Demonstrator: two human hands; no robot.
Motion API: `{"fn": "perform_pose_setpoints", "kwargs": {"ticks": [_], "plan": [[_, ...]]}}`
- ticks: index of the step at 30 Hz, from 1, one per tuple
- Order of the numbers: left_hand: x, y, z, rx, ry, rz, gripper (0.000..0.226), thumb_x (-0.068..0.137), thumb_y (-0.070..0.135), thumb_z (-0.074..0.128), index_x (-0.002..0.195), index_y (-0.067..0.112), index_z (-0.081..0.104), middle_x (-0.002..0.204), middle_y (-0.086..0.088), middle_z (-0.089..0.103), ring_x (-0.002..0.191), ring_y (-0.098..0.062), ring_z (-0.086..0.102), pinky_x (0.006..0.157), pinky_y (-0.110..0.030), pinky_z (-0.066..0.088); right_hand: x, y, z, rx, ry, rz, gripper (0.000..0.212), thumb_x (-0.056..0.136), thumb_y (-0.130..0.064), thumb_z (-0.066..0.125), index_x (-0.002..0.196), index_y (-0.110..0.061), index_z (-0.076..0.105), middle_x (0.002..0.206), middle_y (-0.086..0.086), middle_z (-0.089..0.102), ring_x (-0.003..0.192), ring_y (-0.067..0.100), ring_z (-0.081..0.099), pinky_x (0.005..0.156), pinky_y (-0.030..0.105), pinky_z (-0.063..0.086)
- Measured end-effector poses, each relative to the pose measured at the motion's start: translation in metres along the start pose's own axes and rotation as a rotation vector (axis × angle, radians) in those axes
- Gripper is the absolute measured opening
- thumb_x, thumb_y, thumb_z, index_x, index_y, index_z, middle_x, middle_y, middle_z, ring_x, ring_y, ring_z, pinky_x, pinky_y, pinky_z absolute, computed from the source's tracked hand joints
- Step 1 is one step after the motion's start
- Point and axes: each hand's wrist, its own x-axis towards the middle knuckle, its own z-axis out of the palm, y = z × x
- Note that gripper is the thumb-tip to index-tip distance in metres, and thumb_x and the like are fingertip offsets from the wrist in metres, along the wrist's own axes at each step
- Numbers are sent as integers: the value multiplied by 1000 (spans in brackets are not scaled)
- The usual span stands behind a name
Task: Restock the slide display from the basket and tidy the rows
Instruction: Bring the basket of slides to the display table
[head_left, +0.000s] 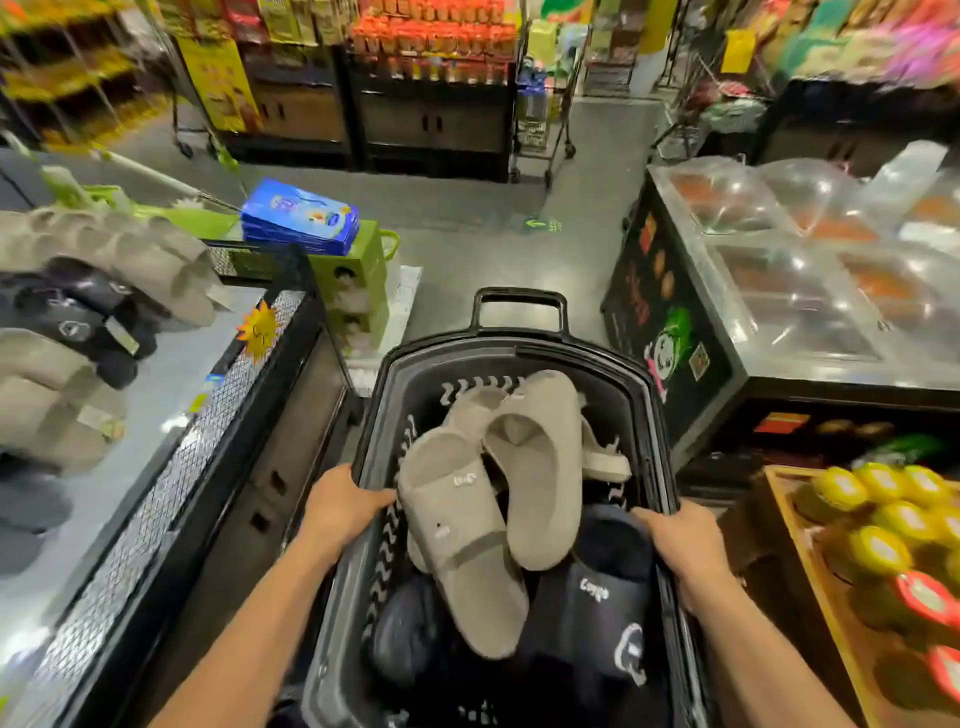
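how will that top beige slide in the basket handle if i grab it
Probably light for its size: the beige slide looks like thick moulded foam. It likely flexes slightly but keeps its shape. It lies loose and tilted on other slides in the basket, so a nudge may shift it.

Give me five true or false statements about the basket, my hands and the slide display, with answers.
1. The left hand and the right hand both grip the basket at its rim. True.
2. The basket holds only dark footwear. False: beige slides lie on top of dark slides.
3. The slide display stands on the person's left. True.
4. One hand holds the pull grip. False: the handle stands free at the far end.
5. Fruit sits on the left. False: the fruit crate is on the right.
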Motion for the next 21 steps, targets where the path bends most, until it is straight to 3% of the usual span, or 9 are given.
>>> {"fn": "perform_pose_setpoints", "kwargs": {"ticks": [5,9,12,15,18,21], "plan": [[143,51,-14,1,-5,-24,39,74,28,82,104,11,64,95,-5,65,84,-23,59,70,-32,45,114,-80,78,-21,-20,35,40,61,-41,76,83,-9,65,82,12,68,75,28,65,68,43,58],[249,83,-33,61,2,-60,42,69,34,82,100,10,67,100,-8,70,93,-28,65,80,-36,54,179,-159,127,-50,-30,34,29,66,-34,77,78,-10,68,78,9,69,76,29,66,74,43,57],[308,111,-47,98,22,-65,43,72,31,83,103,6,66,100,-11,68,97,-30,65,74,-33,48,212,-215,154,-37,-30,33,27,65,-33,77,72,-9,65,71,6,67,69,25,64,72,43,57],[365,130,-57,112,16,-95,42,72,31,83,103,6,67,94,-8,65,87,-27,62,68,-32,44,253,-251,185,-28,-63,51,21,74,-22,76,75,-5,64,65,5,62,62,22,59,64,37,54],[427,134,-55,97,25,-119,37,70,30,83,98,10,69,93,-7,68,83,-23,62,68,-33,48,300,-272,226,-25,-97,73,21,71,-28,76,78,-10,67,71,7,70,69,27,67,70,47,59],[485,132,-48,112,35,-135,31,72,28,82,94,11,67,89,-5,64,77,-19,55,66,-29,41,351,-285,274,-32,-125,104,19,73,-24,76,76,-13,62,77,10,70,74,29,66,74,49,58]]}}
